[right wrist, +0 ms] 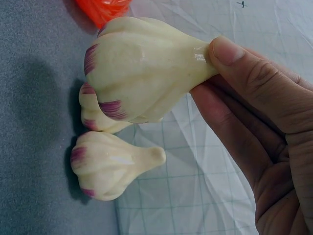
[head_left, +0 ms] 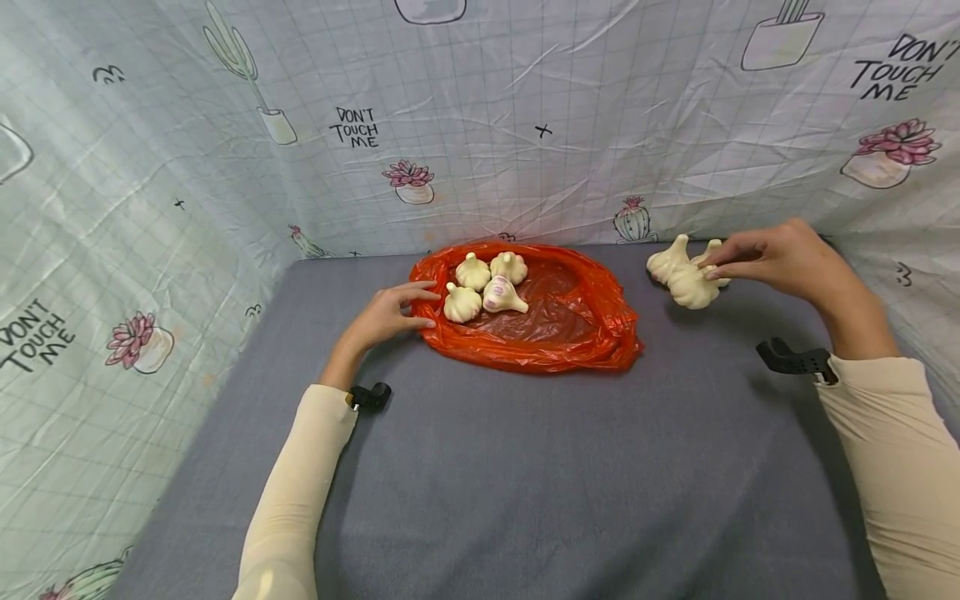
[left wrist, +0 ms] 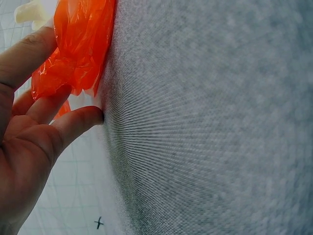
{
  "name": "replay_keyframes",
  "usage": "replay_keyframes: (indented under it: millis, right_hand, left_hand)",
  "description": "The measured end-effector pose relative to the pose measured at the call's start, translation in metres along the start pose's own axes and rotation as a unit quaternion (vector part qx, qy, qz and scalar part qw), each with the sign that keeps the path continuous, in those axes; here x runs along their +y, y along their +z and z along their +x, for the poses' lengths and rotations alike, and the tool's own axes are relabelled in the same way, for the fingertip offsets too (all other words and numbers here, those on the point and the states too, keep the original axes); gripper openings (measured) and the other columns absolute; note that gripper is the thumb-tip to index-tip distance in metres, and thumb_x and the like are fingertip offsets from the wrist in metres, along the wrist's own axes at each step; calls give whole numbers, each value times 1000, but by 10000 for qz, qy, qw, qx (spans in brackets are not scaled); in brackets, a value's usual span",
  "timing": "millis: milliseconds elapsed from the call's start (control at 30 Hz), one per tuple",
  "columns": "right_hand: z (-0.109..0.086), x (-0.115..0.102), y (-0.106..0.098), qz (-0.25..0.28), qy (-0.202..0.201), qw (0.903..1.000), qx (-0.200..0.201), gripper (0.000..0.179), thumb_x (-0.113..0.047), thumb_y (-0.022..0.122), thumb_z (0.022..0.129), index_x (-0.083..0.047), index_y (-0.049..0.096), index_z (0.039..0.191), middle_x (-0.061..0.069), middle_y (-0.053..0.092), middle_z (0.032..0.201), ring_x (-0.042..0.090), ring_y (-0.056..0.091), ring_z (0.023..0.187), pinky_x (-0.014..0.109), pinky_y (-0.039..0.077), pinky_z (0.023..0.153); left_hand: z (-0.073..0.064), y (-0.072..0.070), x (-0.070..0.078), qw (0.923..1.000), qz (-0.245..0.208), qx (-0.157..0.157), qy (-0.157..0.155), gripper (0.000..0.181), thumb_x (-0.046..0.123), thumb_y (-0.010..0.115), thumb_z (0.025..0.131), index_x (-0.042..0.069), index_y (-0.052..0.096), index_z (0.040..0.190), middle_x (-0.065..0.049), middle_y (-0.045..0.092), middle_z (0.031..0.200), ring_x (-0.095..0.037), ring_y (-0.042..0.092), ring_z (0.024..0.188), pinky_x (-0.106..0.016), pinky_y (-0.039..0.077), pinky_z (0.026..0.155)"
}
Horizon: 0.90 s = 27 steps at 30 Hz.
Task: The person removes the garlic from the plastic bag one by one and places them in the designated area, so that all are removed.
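Observation:
My right hand (head_left: 793, 260) pinches a cream garlic bulb (right wrist: 142, 68) by its neck between thumb and fingers. The bulb has glossy skin with purple streaks at its base. Behind it, two more garlic bulbs (right wrist: 110, 166) rest on the grey cloth, overlapped by the held one in the head view. An open red plastic bag (head_left: 517, 357) lies in the middle with its rim spread wide. Several garlic bulbs (head_left: 462, 304) sit inside, at its left end. My left hand (head_left: 382, 318) touches the bag's left rim with its fingers extended, the thumb low near the cloth.
Grey cloth (head_left: 525, 467) covers the table. A pale sheet printed with plants and words (head_left: 480, 125) hangs along the back and both sides, close behind the bag and bulbs. Each wrist wears a black camera mount (head_left: 795, 358).

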State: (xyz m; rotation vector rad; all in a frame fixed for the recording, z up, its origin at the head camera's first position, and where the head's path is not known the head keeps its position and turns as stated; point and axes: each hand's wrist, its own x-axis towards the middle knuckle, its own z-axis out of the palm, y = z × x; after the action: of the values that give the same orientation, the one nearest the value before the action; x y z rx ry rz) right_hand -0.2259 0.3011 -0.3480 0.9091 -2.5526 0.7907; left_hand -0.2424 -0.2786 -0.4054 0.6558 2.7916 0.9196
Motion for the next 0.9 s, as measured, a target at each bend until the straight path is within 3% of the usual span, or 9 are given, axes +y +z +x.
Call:
replay_keyframes:
  millis: [500,733,900]
  right_hand:
    - [-14,6,-7,-201,1,9998,71,24,1,88,70,-19,81,81,-31,67,78,-16,53,65,10,40,61]
    - [-22,9,-10,-312,105,9994,93,22,-2,88,72,-20,81,82,-31,66,75,-12,49,61,12,38,59]
    - [-27,10,-11,-390,109,9991,119,22,-2,88,72,-19,82,83,-33,66,75,-13,50,61,12,39,60]
  left_hand:
    - [0,-1,2,10000,20,35,84,45,18,83,87,10,71,129,-5,53,151,-28,44,142,-46,42,105]
    - [-1,-1,0,10000,19,8,45,46,21,83,87,11,71,130,-5,52,152,-29,42,144,-49,39,112]
    - [-2,0,-1,10000,-14,1,50,47,22,84,86,11,71,130,-4,53,152,-29,45,141,-50,41,110]
